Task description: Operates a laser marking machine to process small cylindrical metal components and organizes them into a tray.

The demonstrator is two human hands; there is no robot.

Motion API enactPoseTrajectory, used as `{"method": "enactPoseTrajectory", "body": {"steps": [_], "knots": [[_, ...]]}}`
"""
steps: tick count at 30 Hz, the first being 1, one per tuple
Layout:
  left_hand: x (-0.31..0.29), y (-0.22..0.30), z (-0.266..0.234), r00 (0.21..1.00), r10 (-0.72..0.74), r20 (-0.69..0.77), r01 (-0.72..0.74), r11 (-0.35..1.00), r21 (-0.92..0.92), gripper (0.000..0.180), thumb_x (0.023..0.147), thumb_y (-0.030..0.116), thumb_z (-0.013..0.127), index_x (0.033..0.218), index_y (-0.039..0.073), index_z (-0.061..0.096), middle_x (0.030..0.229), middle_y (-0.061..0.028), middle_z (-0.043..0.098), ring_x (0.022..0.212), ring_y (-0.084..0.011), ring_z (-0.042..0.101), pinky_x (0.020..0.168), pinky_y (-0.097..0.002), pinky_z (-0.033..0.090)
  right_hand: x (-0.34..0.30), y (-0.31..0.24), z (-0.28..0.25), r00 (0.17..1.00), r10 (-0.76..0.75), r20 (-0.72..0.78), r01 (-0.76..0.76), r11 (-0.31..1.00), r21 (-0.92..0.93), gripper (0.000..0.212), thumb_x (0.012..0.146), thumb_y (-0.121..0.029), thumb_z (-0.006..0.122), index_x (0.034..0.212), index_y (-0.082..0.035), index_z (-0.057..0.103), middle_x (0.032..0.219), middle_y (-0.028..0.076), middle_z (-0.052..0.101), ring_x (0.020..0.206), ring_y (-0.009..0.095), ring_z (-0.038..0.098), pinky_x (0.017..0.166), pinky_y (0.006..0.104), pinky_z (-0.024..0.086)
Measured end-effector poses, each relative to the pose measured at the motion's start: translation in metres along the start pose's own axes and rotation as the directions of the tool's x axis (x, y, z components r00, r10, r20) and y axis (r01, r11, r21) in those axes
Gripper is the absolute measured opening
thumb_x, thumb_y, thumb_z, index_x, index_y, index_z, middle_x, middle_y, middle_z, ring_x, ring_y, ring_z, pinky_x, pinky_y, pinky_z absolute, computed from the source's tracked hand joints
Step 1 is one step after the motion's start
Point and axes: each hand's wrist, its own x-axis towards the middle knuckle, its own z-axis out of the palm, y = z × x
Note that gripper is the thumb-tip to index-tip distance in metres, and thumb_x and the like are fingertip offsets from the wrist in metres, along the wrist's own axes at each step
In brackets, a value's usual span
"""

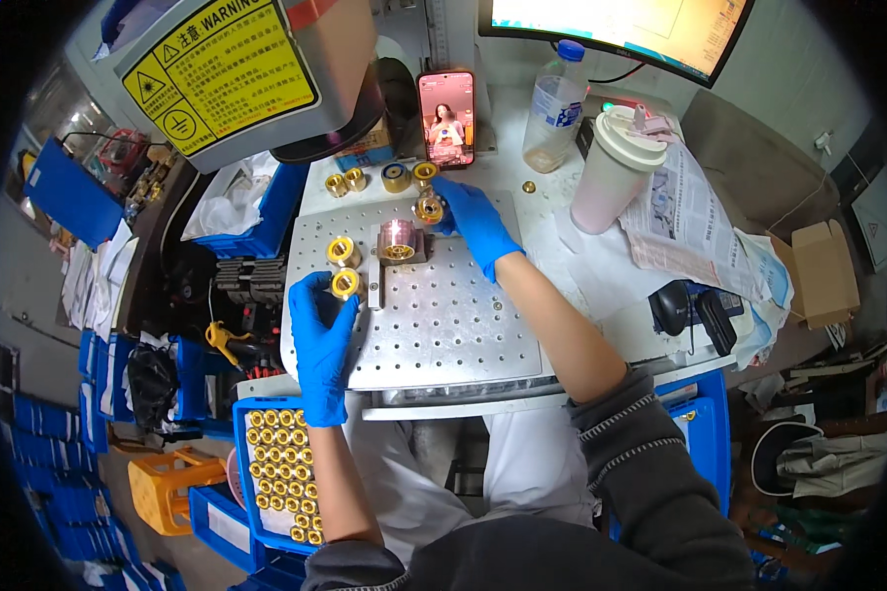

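Both my hands wear blue gloves. My left hand [319,340] is at the left side of the perforated metal plate [443,340], thumb and fingers closed around a brass ring fitting [346,285]. Just beyond it stands another brass fitting [342,252]. My right hand [475,225] grips a brass fitting [430,209] near the plate's far edge. Between the hands, a ring with a pinkish sheen [397,239] sits in a metal block fixture. Past the plate are several more fittings, among them a pair [345,181] and a dark-faced one [395,177].
A machine head with a yellow warning label [232,74] overhangs the far left. A lit phone [447,118], water bottle [555,106] and lidded cup [616,167] stand behind the plate. A blue tray of brass fittings [241,443] is below my left forearm. A monitor [621,30] is at the back.
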Motion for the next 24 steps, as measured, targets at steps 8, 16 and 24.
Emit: {"method": "enactPoseTrajectory", "body": {"steps": [8,16,24], "knots": [[0.0,-0.001,0.001,1.0,0.015,0.007,-0.015,1.0,0.023,0.04,0.08,0.007,0.072,0.115,0.004,0.053,0.1,-0.0036,0.051,0.085,-0.0128,0.048,0.08,-0.0274,0.044,0.001,0.001,0.0,1.0,-0.011,-0.01,0.011,0.999,0.042,0.045,0.093,-0.047,0.055,0.102,-0.005,0.066,0.077,0.001,0.064,0.064,0.008,0.054,0.058,0.0231,0.043],[0.0,-0.001,0.0,1.0,0.025,0.003,-0.026,0.999,0.033,0.041,0.079,0.006,0.073,0.115,0.004,0.053,0.1,-0.0028,0.052,0.083,-0.0124,0.048,0.078,-0.0271,0.044,0.004,0.001,-0.001,1.0,0.014,-0.01,-0.014,0.999,-0.033,0.046,0.093,-0.046,0.054,0.105,-0.003,0.065,0.083,0.004,0.067,0.067,0.009,0.058,0.058,0.0229,0.045],[0.0,0.002,0.001,1.0,-0.004,0.002,0.004,1.0,-0.007,0.041,0.079,0.008,0.073,0.115,0.004,0.054,0.102,-0.0034,0.051,0.086,-0.0133,0.047,0.079,-0.027,0.044,0.01,0.008,-0.001,0.999,-0.043,-0.033,0.045,0.996,0.072,0.041,0.091,-0.041,0.059,0.088,-0.001,0.066,0.077,0.007,0.064,0.062,0.013,0.061,0.056,0.0269,0.05]]}}
